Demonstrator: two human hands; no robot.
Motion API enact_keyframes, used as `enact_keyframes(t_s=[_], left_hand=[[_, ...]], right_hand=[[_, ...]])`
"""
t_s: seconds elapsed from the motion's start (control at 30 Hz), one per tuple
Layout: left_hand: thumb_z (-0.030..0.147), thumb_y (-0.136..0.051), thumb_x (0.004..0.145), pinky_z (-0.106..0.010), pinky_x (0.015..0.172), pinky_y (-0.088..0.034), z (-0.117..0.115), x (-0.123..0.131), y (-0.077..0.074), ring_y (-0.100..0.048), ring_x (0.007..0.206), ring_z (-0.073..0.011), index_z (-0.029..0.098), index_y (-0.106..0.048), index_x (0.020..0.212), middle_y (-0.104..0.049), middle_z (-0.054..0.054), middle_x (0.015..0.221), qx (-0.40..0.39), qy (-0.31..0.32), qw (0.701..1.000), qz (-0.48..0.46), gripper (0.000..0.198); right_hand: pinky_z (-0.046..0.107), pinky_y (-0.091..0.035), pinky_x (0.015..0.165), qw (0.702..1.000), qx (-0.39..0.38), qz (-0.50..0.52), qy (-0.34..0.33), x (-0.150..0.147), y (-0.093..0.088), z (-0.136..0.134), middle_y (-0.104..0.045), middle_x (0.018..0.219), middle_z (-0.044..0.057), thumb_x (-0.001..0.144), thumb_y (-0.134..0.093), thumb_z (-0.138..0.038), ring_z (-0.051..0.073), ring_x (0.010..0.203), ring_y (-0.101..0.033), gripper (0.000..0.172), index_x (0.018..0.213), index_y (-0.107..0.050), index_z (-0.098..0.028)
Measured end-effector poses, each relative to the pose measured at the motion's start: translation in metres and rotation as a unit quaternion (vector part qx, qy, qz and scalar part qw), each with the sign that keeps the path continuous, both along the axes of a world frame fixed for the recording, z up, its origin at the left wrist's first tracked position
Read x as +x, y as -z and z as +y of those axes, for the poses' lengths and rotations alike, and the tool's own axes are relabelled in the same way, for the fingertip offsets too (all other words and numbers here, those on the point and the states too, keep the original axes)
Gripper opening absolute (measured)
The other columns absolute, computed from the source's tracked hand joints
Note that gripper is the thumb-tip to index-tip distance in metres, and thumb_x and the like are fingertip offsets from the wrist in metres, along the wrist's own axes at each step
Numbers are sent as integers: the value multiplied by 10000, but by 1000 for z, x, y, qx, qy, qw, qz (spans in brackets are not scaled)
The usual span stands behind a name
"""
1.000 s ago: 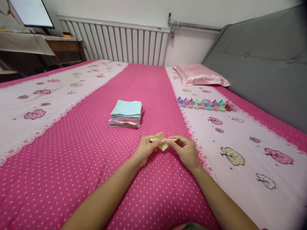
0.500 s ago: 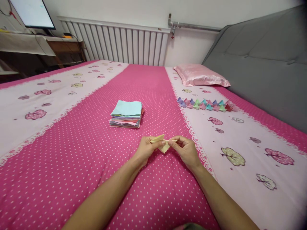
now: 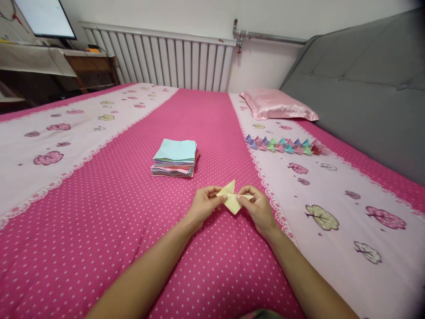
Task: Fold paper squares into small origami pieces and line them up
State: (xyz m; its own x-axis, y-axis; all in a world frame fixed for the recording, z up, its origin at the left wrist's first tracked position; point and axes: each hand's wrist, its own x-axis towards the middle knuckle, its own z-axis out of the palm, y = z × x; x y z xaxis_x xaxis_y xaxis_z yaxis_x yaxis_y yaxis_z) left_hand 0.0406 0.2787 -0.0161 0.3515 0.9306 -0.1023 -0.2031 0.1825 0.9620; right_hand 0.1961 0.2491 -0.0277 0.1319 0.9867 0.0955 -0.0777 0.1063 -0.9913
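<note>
A pale yellow sheet of origami paper (image 3: pixel 233 204), folded into several pointed flaps, is held between my two hands above the bed. My left hand (image 3: pixel 203 206) pinches its left side between thumb and fingers. On the right side, my right hand (image 3: pixel 258 208) grips it the same way, thumb on top. One flap points up and away from me, another sticks out to the right over my right fingers, and a corner points down toward me. The fingertips behind the paper are partly hidden.
A stack of coloured square paper (image 3: pixel 175 150) lies left of my hands, light blue on top. Folded paper pieces (image 3: pixel 288 146) in several colours stand in rows at the right. Beyond are a pink pillow (image 3: pixel 279 105), a grey headboard (image 3: pixel 365 88) and a radiator (image 3: pixel 166 57).
The yellow paper has opened out and turned, so its faces show more and one flap now stands up. My hands have moved slightly apart and stay on it.
</note>
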Motion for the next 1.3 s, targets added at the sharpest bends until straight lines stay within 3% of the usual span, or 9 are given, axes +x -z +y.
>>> enact_keyframes(t_s=[0.13,0.33,0.67,0.87,1.07,1.3], left_hand=[[270,-793,510,-187,503,-354,0,2,0,-520,483,-76,150,-531,870,-611,30,570,1,-24,1000,-9,461],[250,-766,549,-178,499,-342,0,2,0,-519,487,-70,159,-478,870,-612,38,576,10,-22,1000,-18,441],[212,-720,609,-189,524,-370,1,2,1,-518,535,-77,163,-523,920,-601,25,635,77,-14,997,-20,371],[206,-731,593,-215,585,-414,0,3,3,-549,655,-110,143,-580,900,-628,-36,804,92,-18,996,11,349],[246,-712,613,-217,564,-414,-1,3,3,-533,604,-103,132,-594,805,-592,-6,679,80,-36,995,40,253],[190,-685,587,-178,501,-367,2,3,5,-492,522,-65,177,-434,751,-529,57,621,69,-7,998,5,300]], right_hand=[[218,-435,544,999,25,-17,22,2,5,3,-622,700,-23,686,-656,-236,104,580,-550,105,777,-623,-194],[310,-489,697,996,20,-85,0,3,4,2,-701,888,52,704,-620,-239,184,770,-633,191,867,-707,-190],[304,-506,673,998,-52,20,-31,-1,-3,0,-714,847,80,654,-693,-292,179,710,-654,359,977,-664,-138],[288,-512,698,998,4,-36,-46,-4,-3,0,-655,940,66,695,-659,-269,172,828,-626,320,995,-595,-178],[257,-511,618,996,29,-80,-42,-7,-5,-3,-608,840,26,707,-645,-243,150,737,-609,345,1012,-487,-207],[250,-503,562,995,11,-77,-57,-8,-8,-5,-609,778,11,701,-648,-266,141,645,-605,386,1027,-450,-208]])
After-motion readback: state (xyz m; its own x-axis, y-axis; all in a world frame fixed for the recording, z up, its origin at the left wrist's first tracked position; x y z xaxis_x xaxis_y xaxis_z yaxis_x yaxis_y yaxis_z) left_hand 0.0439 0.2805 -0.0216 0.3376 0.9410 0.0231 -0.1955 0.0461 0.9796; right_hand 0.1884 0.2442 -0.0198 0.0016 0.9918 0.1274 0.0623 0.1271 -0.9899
